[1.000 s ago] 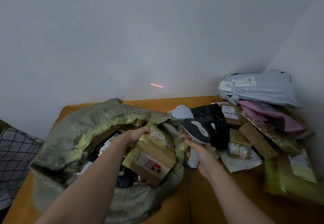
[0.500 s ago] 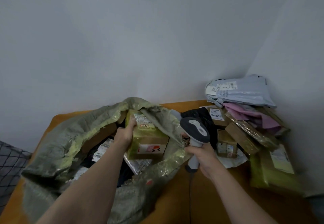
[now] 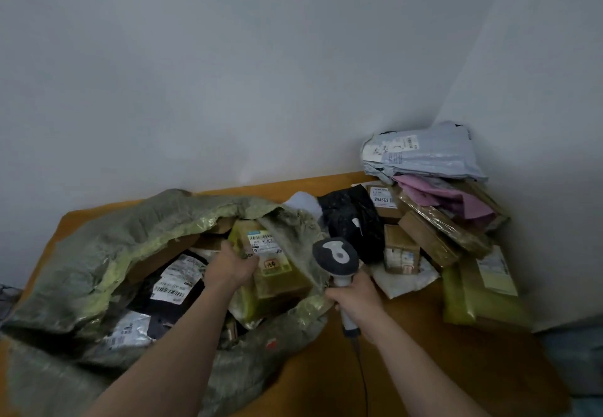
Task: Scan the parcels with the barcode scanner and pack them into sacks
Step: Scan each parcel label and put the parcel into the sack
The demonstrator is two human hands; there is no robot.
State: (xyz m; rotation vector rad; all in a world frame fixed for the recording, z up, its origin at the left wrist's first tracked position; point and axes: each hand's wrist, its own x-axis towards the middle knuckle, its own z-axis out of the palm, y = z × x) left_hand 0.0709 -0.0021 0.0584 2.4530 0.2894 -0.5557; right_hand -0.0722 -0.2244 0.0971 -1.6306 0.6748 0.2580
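Now, head view only.
Left hand [image 3: 230, 268]: my fingers closed on a yellow-taped parcel [image 3: 272, 265], set inside the sack [image 3: 107, 253] mouth.
Right hand [image 3: 357, 299]: wrapped around the scanner [image 3: 337, 258] handle.
Unpacked parcels [image 3: 424, 221]: piled at 2 o'clock from scanner.

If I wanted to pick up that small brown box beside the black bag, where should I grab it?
Probably from above, closing on the two short sides of the small brown box. It stands upright with its top bare, while the black bag and a long taped box crowd its flanks.
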